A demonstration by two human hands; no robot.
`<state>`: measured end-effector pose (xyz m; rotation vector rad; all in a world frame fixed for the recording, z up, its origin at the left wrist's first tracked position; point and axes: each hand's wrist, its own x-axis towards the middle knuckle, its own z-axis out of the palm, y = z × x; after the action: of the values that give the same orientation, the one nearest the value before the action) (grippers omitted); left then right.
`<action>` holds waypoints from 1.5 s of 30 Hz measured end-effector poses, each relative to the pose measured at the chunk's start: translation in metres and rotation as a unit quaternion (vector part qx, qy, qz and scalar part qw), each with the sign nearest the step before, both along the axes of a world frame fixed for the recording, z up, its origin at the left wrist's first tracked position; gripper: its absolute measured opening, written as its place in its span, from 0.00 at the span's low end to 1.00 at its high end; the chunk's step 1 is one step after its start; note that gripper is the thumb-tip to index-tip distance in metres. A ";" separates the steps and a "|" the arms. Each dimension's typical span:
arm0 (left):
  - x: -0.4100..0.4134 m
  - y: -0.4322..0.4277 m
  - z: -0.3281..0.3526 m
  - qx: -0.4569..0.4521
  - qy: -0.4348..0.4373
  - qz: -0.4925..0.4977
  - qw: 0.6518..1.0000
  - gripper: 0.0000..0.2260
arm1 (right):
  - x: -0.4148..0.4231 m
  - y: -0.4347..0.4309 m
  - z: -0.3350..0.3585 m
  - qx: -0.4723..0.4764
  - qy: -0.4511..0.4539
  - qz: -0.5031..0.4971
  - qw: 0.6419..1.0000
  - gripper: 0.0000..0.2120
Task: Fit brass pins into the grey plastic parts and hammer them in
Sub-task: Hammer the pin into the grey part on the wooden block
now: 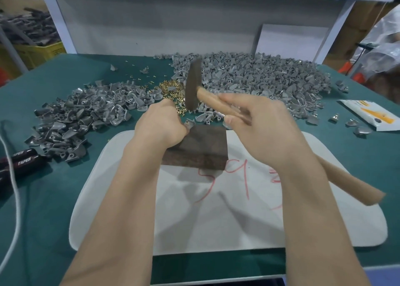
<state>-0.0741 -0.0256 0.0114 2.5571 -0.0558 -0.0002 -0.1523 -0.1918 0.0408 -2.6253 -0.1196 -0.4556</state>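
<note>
At the middle of the frame the left hand (161, 123) has its grip closed in a pinch on a small grey part (187, 123), held at the upper-left corner of a dark block (207, 143) that sits on a white mat (216, 220). The fingers hide most of the part, so whether a pin stands in it cannot be told. The right hand (266, 130) has its grip wrapped round the wooden handle of a hammer (192, 86), close up near the head. The head hangs blurred just above and behind the part, so this looks like a strike in hand. The chief risk is the fingertips: they lie right beside the target, and a blow landing slightly left would catch them. A glancing hit could also bend the pin or send the part skidding off the corner, since it sits at the block's edge rather than its middle. Loose pins (171, 88) lie on the green tabletop (65, 199) just above the left hand, between the left heap (86, 117) of grey parts and the larger right heap (249, 78). A flicked part could be lost among either.
</note>
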 end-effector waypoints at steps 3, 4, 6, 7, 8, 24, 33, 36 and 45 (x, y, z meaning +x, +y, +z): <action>0.000 0.000 0.000 -0.001 0.000 0.009 1.000 0.12 | 0.000 0.000 0.003 0.030 -0.044 -0.005 0.999 0.20; -0.001 0.000 0.000 0.001 -0.002 0.007 1.000 0.11 | 0.001 0.001 0.003 0.015 -0.016 0.005 1.000 0.20; -0.002 0.000 0.000 0.002 -0.007 0.000 1.000 0.10 | 0.001 0.003 -0.002 -0.021 0.057 0.018 0.998 0.20; -0.002 0.000 0.001 0.000 -0.008 -0.001 1.000 0.10 | 0.001 0.003 -0.004 -0.032 0.072 0.014 0.997 0.20; -0.002 0.000 0.001 -0.002 -0.007 -0.001 1.000 0.10 | 0.001 0.003 -0.004 -0.039 0.069 0.010 0.997 0.20; -0.003 -0.001 0.002 -0.002 0.008 0.002 1.000 0.11 | 0.005 0.000 0.002 0.026 -0.008 0.000 1.000 0.20; -0.004 0.000 0.003 -0.013 0.008 0.000 1.000 0.11 | 0.002 0.003 0.001 0.020 -0.027 -0.005 0.999 0.21; -0.004 0.000 0.003 -0.014 0.003 0.002 1.000 0.12 | 0.003 0.003 0.001 -0.004 0.028 0.036 0.999 0.21; -0.006 0.000 0.004 -0.012 0.013 -0.004 1.000 0.10 | 0.018 -0.008 -0.006 0.065 -0.019 -0.028 0.997 0.15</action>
<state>-0.0800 -0.0251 0.0158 2.5319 -0.0560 -0.0355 -0.1341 -0.2000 0.0343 -2.4987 -0.0277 -0.5159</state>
